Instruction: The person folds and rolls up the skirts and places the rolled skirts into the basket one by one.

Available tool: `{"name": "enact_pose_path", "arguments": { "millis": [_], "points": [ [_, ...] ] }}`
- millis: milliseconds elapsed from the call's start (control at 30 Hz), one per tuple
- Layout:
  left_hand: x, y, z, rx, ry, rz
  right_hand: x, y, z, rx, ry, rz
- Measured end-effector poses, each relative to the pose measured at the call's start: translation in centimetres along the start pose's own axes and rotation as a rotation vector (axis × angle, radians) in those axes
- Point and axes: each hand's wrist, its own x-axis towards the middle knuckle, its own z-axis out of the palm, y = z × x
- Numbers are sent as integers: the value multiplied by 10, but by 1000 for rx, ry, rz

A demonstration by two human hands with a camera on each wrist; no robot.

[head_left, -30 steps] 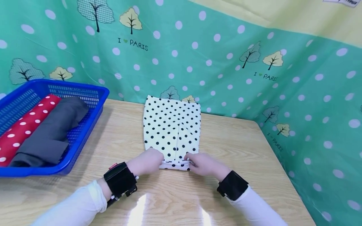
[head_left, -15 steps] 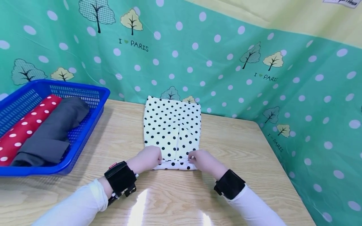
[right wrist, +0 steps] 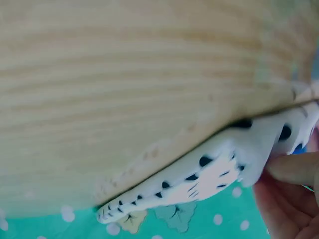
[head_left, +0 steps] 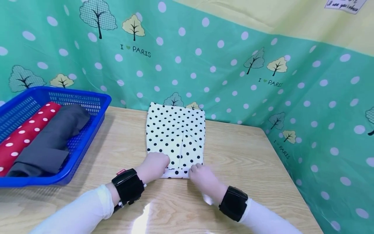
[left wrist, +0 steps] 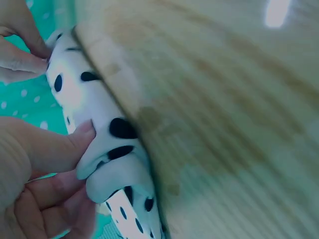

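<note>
Blue basket (head_left: 99,107) (two rolls inside) sits left of spotted cloth (head_left: 175,130).

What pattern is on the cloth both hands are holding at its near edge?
Black polka dots on a cream-white cloth; clearest in the head view.
</note>
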Motion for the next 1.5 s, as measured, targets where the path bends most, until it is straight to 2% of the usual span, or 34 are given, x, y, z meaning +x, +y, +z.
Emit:
{"name": "enact_pose_path", "arguments": {
  "millis": [100,167,233,367,467,633,667,733,900,1000,1067,1200,1300,1400,1500],
  "points": [
    [0,4,2,97,24,77,-2,-4,0,-21,-46,-23],
    [-1,8,2,164,32,121,-1,-2,1,57,-30,-6],
    [-4,12,1,210,25,139,1,1,3,176,12,14],
    [-10,14,1,234,-4,142,3,8,9,346,106,44],
    [-13,14,0,230,6,197,3,11,13,361,112,73],
    [-13,14,0,256,38,292,9,15,16,387,69,143],
    [-13,15,1,258,37,297,10,15,17,381,62,147],
    [-13,16,4,284,37,308,10,13,14,305,32,127],
    [-12,20,11,378,38,377,3,-1,0,-3,-25,13],
    [-13,19,10,328,36,396,0,-6,0,-111,-10,-51],
    [-14,15,9,267,23,391,-2,-7,1,-130,10,-91],
    [-10,6,8,114,7,400,-9,-4,4,3,11,-112],
    [-4,-2,6,12,-13,407,-11,-1,7,124,63,-101],
    [1,-9,3,-57,-39,380,-8,-1,12,145,150,-107],
    [3,-12,2,-72,-46,351,-2,-3,16,102,188,-109]
  ]
}}
